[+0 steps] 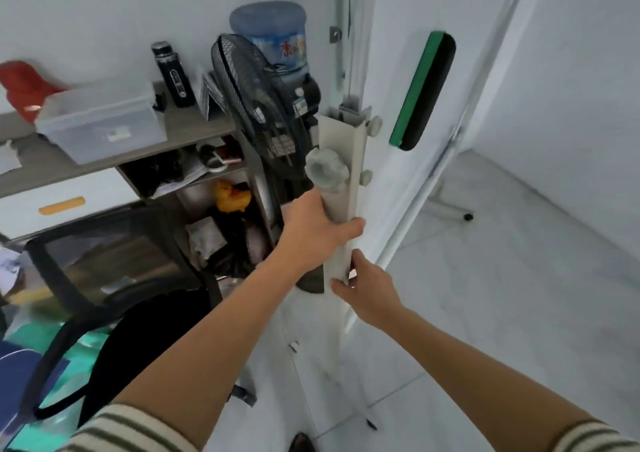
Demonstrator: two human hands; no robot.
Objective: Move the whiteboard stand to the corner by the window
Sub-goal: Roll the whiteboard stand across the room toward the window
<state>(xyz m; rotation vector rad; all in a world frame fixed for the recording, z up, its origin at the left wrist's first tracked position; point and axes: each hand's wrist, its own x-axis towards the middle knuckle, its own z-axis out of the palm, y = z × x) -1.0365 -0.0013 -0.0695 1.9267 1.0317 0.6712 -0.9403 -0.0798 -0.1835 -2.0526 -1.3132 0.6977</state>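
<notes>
The whiteboard stand's near upright post [341, 160] is a pale grey square tube with a big grey knob [325, 169] on its side. My left hand [311, 229] is wrapped around the post just below that knob. My right hand [363, 288] grips the same post lower down, from the right side. The white board [408, 18] rises behind the post and runs away to the right. A green and black eraser [424, 91] sticks to its face. The stand's far foot with a caster [452, 210] rests on the tiled floor.
A black pedestal fan [254, 105] and a water dispenser with a blue bottle [273, 35] stand close to the post's left. A shelf desk [180, 129] with a clear bin [100, 119] is further left. A black office chair [114, 278] sits at lower left. Pale tiled floor [519, 278] spreads right.
</notes>
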